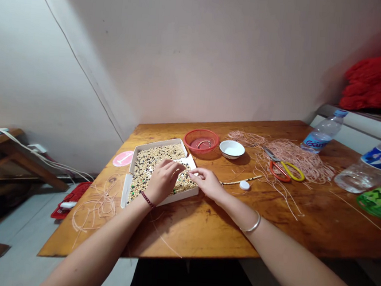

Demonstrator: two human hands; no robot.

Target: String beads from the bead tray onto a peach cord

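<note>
A shallow white box (193, 190) full of small cream, black and green beads (156, 153) lies on the wooden table. Over its middle, my left hand (165, 176) has its fingers bent together in a pinch; what they hold, if anything, is too small to make out. At the box's right edge my right hand (208, 184) pinches with thumb and forefinger, its tips close to the left fingertips. Whatever is between them cannot be made out. A strand of cream and dark beads (240, 181) runs out to the right from behind my right hand.
Behind stand a red basket (200, 149) with a beaded strand inside and a white bowl (231, 149). Scissors (283, 166) lie on pink cords (304, 159) at the right, near bottles (321, 132). A white cap (244, 185) and loose cord (96, 208) are also on the table (209, 233).
</note>
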